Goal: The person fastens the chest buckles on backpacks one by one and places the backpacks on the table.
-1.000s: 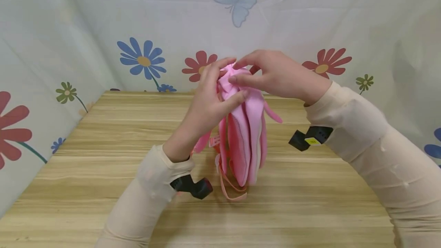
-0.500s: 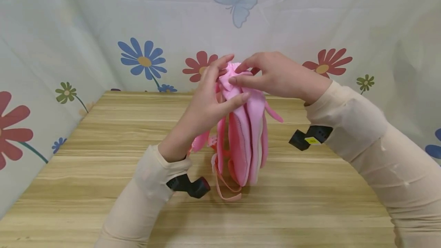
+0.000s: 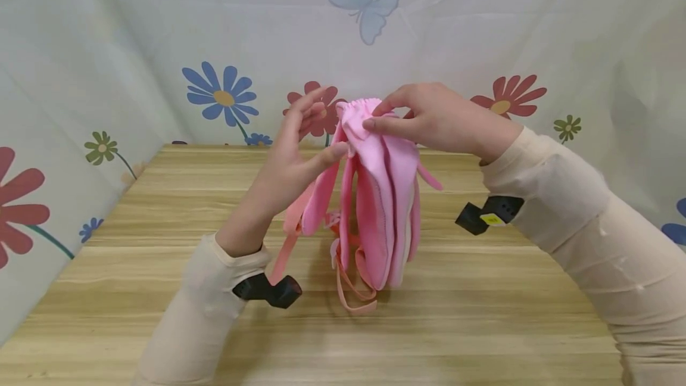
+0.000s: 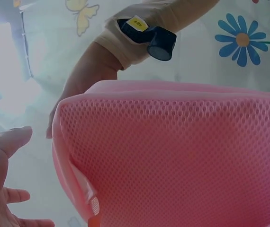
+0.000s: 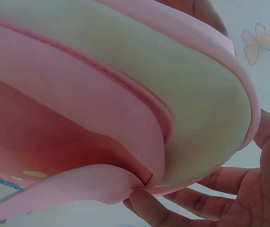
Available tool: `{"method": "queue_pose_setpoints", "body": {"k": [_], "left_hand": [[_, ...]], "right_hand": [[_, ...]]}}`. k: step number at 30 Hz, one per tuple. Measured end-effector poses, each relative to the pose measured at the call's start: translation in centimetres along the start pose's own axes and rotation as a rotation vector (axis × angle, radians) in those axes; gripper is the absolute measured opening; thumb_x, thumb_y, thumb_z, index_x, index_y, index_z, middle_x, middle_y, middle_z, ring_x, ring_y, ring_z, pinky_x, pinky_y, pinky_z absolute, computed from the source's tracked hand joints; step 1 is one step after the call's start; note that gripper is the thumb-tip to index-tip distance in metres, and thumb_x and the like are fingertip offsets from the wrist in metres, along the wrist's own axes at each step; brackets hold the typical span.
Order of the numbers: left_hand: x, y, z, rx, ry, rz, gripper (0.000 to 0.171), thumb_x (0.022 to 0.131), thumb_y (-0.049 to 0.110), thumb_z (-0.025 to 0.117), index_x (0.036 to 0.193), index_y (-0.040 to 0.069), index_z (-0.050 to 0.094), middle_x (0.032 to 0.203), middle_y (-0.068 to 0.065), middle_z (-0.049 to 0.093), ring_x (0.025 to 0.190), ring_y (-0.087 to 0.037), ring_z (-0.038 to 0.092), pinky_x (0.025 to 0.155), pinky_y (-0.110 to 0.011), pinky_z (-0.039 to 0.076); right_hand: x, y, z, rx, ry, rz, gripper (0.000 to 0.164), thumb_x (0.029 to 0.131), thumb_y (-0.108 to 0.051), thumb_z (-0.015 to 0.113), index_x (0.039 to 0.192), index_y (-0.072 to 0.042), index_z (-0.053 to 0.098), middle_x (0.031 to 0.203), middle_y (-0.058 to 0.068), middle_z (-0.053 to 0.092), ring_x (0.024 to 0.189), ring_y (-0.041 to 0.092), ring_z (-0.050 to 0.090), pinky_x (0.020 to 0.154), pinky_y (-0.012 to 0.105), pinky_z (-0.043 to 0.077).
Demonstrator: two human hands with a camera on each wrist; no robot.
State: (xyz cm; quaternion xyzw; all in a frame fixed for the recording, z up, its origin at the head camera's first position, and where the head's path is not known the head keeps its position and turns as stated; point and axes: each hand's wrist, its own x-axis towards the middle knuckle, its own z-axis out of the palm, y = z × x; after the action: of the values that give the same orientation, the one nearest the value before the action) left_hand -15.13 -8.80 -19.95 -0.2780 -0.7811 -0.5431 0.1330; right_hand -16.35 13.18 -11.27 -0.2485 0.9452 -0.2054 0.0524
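A small pink backpack (image 3: pixel 377 207) stands upright on the table, side-on in the head view. My right hand (image 3: pixel 431 117) pinches its gathered top between thumb and fingers. To the left, my left hand (image 3: pixel 289 162) has its fingers spread, thumb tip near the bag's top edge. In the left wrist view that left hand (image 4: pixel 0 175) is apart from the pink mesh back panel (image 4: pixel 173 156). The right wrist view shows my right-hand fingers (image 5: pixel 206 203) at the bag's top, beside a long pink flap (image 5: pixel 73 191). A padded strap (image 3: pixel 320 201) hangs on the left.
The wooden table (image 3: pixel 482 308) carries the bag. Orange webbing (image 3: pixel 356 307) trails in a loop at its base. Behind stands a white curtain (image 3: pixel 268 11) printed with flowers and a butterfly. A black wrist camera (image 3: pixel 268 290) sits on each sleeve.
My left hand has come away from the bag's top and moved left and slightly down. The shoulder strap is now more exposed. My right hand stays at the top, barely shifted right.
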Motion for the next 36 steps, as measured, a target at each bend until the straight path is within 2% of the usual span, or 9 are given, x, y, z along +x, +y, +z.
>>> {"method": "queue_pose_setpoints", "body": {"k": [5, 8, 12, 15, 17, 22, 25, 31, 36], "left_hand": [[-0.7, -1.2, -0.4, -0.002, 0.044, 0.015, 0.105, 0.069, 0.078, 0.059, 0.148, 0.013, 0.031, 0.144, -0.010, 0.041, 0.135, -0.022, 0.039, 0.115, -0.044, 0.030], [-1.3, -2.4, -0.7, -0.006, 0.059, 0.020, 0.096, 0.075, 0.071, 0.062, 0.146, 0.013, 0.034, 0.143, -0.009, 0.043, 0.133, -0.022, 0.042, 0.114, -0.045, 0.032], [-2.1, -4.1, -0.8, -0.016, 0.066, 0.021, 0.070, 0.089, 0.040, 0.066, 0.144, 0.009, 0.037, 0.139, -0.011, 0.048, 0.129, -0.022, 0.046, 0.113, -0.043, 0.035], [-2.6, -5.3, -0.7, -0.034, 0.078, 0.021, 0.057, 0.092, 0.017, 0.062, 0.142, 0.004, 0.039, 0.135, -0.015, 0.051, 0.127, -0.024, 0.048, 0.111, -0.043, 0.036], [-3.0, -6.0, -0.6, -0.050, 0.078, 0.016, 0.054, 0.092, 0.010, 0.059, 0.141, 0.002, 0.039, 0.133, -0.017, 0.052, 0.126, -0.026, 0.049, 0.110, -0.043, 0.037], [-3.9, -7.7, -0.3, -0.073, 0.031, -0.031, 0.052, 0.096, 0.020, 0.058, 0.141, 0.003, 0.040, 0.136, -0.017, 0.051, 0.127, -0.027, 0.048, 0.111, -0.043, 0.036], [-4.6, -8.5, -0.1, -0.086, 0.002, -0.042, 0.053, 0.097, 0.026, 0.055, 0.142, 0.004, 0.040, 0.138, -0.017, 0.050, 0.127, -0.026, 0.048, 0.110, -0.037, 0.037], [-5.6, -9.4, 0.6, -0.094, -0.021, -0.001, 0.064, 0.096, 0.045, 0.053, 0.142, 0.002, 0.040, 0.136, -0.017, 0.050, 0.124, -0.027, 0.049, 0.104, -0.020, 0.038], [-5.9, -9.7, 1.6, -0.084, -0.024, 0.013, 0.075, 0.091, 0.055, 0.055, 0.141, 0.001, 0.040, 0.134, -0.017, 0.052, 0.123, -0.027, 0.050, 0.105, -0.021, 0.038]], "right_hand": [[-0.1, 0.2, 0.0, 0.002, 0.000, 0.005, 0.045, 0.094, -0.048, 0.053, 0.122, -0.015, 0.064, 0.121, 0.008, 0.063, 0.102, 0.024, 0.059, 0.090, 0.041, 0.047], [-0.1, 0.3, -0.1, 0.006, 0.001, 0.012, 0.044, 0.094, -0.048, 0.053, 0.121, -0.015, 0.065, 0.118, 0.008, 0.064, 0.099, 0.024, 0.059, 0.089, 0.040, 0.047], [-0.3, 0.7, -0.2, 0.021, 0.006, 0.013, 0.044, 0.095, -0.047, 0.053, 0.121, -0.015, 0.065, 0.119, 0.008, 0.064, 0.100, 0.024, 0.060, 0.089, 0.040, 0.047], [-0.5, 1.2, -0.4, 0.027, 0.008, 0.024, 0.044, 0.095, -0.047, 0.051, 0.124, -0.016, 0.064, 0.122, 0.008, 0.062, 0.103, 0.024, 0.060, 0.091, 0.041, 0.047], [-0.7, 1.5, -0.5, 0.026, 0.009, 0.038, 0.045, 0.096, -0.047, 0.050, 0.125, -0.016, 0.063, 0.125, 0.008, 0.061, 0.105, 0.025, 0.059, 0.092, 0.042, 0.047], [-1.0, 2.1, -0.8, 0.029, 0.014, 0.049, 0.045, 0.096, -0.050, 0.048, 0.125, -0.019, 0.063, 0.125, 0.007, 0.060, 0.106, 0.024, 0.058, 0.091, 0.042, 0.047], [-1.1, 2.3, -0.8, 0.028, 0.019, 0.044, 0.044, 0.096, -0.050, 0.047, 0.123, -0.020, 0.064, 0.122, 0.006, 0.062, 0.102, 0.023, 0.059, 0.089, 0.040, 0.046], [-1.5, 2.9, -0.8, 0.026, 0.040, 0.021, 0.044, 0.097, -0.047, 0.047, 0.126, -0.018, 0.063, 0.122, 0.007, 0.063, 0.100, 0.022, 0.056, 0.085, 0.038, 0.045], [-1.9, 3.7, -0.9, 0.053, 0.059, 0.001, 0.042, 0.098, -0.046, 0.047, 0.125, -0.019, 0.064, 0.117, 0.007, 0.063, 0.096, 0.020, 0.053, 0.080, 0.035, 0.042]]}}
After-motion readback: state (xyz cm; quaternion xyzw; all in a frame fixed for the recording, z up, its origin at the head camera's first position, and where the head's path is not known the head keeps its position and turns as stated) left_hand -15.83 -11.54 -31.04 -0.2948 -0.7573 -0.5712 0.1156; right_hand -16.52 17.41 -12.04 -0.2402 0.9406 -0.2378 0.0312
